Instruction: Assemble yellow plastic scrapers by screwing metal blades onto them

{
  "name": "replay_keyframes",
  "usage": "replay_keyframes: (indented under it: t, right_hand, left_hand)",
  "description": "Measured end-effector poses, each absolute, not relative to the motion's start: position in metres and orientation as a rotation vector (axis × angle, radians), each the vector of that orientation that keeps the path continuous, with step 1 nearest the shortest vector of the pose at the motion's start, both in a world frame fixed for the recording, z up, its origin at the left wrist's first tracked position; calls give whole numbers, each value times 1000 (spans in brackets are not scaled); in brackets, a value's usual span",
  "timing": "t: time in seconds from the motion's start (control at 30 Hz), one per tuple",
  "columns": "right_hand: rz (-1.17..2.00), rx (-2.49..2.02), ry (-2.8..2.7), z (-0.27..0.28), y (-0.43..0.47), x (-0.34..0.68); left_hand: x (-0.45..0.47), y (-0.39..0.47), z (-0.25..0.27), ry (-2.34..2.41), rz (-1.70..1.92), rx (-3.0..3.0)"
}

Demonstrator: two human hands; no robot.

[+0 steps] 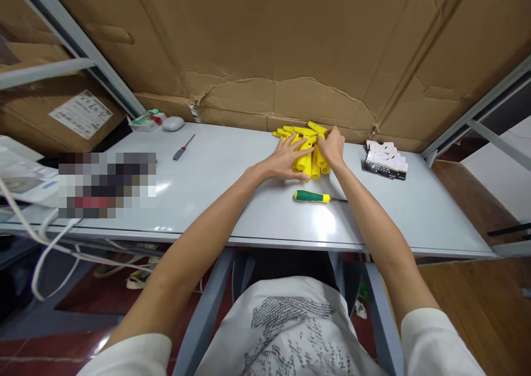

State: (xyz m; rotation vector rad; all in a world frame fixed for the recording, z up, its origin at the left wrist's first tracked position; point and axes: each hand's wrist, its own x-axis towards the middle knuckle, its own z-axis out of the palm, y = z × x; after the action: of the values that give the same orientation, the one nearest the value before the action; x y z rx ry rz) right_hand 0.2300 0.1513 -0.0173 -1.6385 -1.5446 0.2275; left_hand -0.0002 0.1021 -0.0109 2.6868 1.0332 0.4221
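Note:
A pile of yellow plastic tube-shaped parts (309,163) lies at the back of the white table, close to the cardboard. My left hand (286,159) rests on the pile's left side with its fingers spread. At the right side, my right hand (332,145) has its fingers bent round one of the yellow parts (317,127) at the top. Its fingertips are partly hidden. In front of the pile lies a screwdriver (311,197) with a green and yellow handle, its shaft pointing right and running behind my right forearm.
On the right sits an open black and white box (385,160). A grey screwdriver (183,147), a computer mouse (173,123) and a small clear container (147,120) are to the left. White cables (53,254) hang at the left edge. Cardboard (269,44) stands behind the table (219,160).

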Motion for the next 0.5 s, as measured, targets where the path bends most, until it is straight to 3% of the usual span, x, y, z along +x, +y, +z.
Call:
replay_keyframes:
  t: [0.5]
  right_hand:
    - [119,-1719,-1560,-12,138,231]
  left_hand:
    - [0,109,-24,1090,660,2678]
